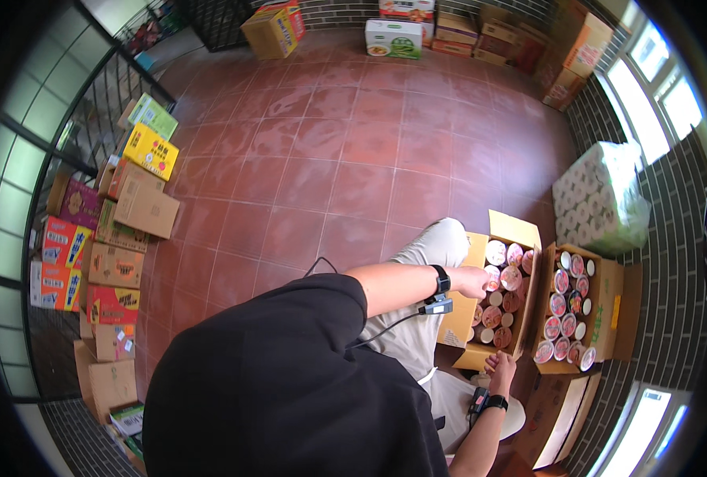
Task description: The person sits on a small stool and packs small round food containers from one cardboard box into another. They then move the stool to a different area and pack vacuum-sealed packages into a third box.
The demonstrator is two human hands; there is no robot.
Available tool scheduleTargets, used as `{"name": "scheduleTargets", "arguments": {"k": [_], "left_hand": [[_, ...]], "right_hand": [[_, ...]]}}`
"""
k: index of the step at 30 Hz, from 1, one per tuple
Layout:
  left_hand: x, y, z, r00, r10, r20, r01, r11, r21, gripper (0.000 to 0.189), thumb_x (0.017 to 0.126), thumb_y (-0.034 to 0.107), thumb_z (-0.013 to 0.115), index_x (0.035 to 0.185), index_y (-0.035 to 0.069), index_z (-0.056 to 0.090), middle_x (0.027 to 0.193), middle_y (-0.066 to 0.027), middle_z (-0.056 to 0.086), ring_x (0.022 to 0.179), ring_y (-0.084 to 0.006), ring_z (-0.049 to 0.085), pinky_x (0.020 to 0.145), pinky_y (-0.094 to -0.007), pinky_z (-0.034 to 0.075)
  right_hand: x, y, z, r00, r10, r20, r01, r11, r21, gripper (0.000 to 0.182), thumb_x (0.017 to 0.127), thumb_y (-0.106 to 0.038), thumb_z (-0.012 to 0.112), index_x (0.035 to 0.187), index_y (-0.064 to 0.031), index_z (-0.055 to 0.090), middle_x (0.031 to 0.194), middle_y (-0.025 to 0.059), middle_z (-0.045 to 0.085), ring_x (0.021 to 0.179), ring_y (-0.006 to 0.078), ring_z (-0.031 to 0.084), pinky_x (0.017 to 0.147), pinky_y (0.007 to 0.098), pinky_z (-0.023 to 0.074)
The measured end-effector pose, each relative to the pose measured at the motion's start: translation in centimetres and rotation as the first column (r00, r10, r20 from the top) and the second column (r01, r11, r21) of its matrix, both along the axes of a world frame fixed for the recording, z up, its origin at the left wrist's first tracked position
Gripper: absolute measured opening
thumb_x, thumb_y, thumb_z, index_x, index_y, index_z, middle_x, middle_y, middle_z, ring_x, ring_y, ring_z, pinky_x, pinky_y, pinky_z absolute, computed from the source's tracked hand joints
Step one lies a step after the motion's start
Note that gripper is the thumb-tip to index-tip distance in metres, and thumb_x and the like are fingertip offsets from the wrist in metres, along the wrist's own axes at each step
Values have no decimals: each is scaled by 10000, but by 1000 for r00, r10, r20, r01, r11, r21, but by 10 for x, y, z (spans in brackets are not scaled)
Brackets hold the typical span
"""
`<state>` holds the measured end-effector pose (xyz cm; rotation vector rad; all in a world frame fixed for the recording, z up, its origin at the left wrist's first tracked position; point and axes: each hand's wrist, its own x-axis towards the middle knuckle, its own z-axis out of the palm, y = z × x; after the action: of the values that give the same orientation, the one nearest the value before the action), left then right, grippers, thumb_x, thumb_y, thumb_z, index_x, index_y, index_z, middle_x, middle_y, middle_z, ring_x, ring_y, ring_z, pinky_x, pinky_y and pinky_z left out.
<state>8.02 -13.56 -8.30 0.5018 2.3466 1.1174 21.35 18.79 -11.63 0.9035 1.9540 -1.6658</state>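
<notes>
An open cardboard box stands before my knees, filled with several pink-lidded cups, some showing pale round ends. My left hand reaches over its near flap. The fingertips are at a pink-and-white cup near the box's left end; whether they grip it is hidden. My right hand is at the box's right end, by the rim. Its fingers are curled, and I cannot tell whether they hold anything. Beyond stands a second open box with more lidded cups.
A plastic-wrapped pack of paper rolls stands by the brick wall. A long carton lies to my right. Cartons line the barred partition behind me; more boxes stand along the left wall. A cable runs from my left wrist device.
</notes>
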Motion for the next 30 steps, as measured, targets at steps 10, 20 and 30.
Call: {"name": "scheduleTargets", "arguments": {"k": [10, 20, 30], "left_hand": [[-4, 4, -4, 997, -73, 26, 73, 997, 8, 299, 853, 246, 631, 1032, 21, 709, 991, -176, 733, 938, -309, 701, 830, -406, 546], [-10, 14, -17, 974, -4, 226, -24, 992, 121, 301, 899, 237, 656, 1031, -32, 688, 894, -106, 721, 756, -176, 698, 712, -329, 562], [-10, 22, -6, 953, 42, 300, -70, 994, 84, 265, 909, 189, 662, 1053, -34, 669, 888, -82, 707, 740, -141, 679, 707, -290, 544]], "right_hand": [[-5, 9, 0, 999, -22, -36, 21, 999, -35, 221, 969, -254, 592, 1083, -65, 602, 901, 37, 661, 798, 152, 680, 616, 285, 531], [-11, 12, 2, 994, -87, -68, 80, 991, -107, 192, 955, -203, 547, 1036, -40, 608, 921, 76, 703, 807, 153, 690, 634, 264, 535], [-9, 8, 25, 998, -31, -63, 29, 999, -36, 232, 953, -248, 589, 1034, -31, 600, 923, 79, 690, 814, 163, 677, 657, 289, 525]]}}
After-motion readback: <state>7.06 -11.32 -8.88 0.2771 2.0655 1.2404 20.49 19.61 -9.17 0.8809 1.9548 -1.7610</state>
